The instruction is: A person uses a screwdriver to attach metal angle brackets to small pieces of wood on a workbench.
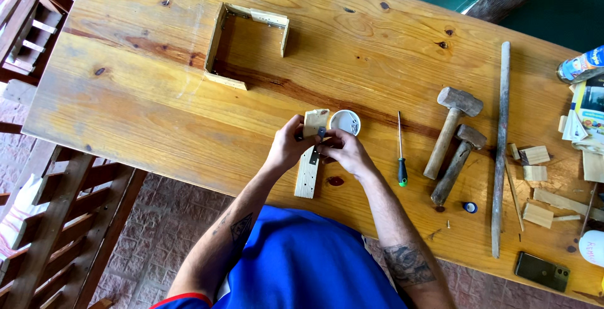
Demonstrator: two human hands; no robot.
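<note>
The person stands at a wooden table (157, 108) and works near its front edge. The left hand (288, 148) closes around the upper part of a short wooden slat (307, 177), thumb and fingers pressed on its sides. The slat lies lengthwise toward the person, its lower end on the table, its upper end lifted a little between the hands. The right hand (345, 152) pinches a small dark metal piece (318, 142) against the face of the slat; what exactly the piece is cannot be told.

Just behind the right hand stands a small round white tub (345, 121), open at the top. Its inside looks pale; what it holds is too small to tell.

Farther back on the table lies an open wooden frame (217, 42) of three thin sides, with bare tabletop inside it.

To the right of the hands lies a screwdriver (400, 155) with a green and black handle, then two hammers (454, 133) side by side with wooden handles, then a long stick (500, 145). A small blue cap (469, 207) sits by the lower hammer handle. Wood offcuts (536, 164) are scattered at the right end, near a spray can (579, 65) and some paper packs (588, 114). A dark phone (542, 271) lies at the front right corner. A red spot (335, 181) marks the table beside the slat.
</note>
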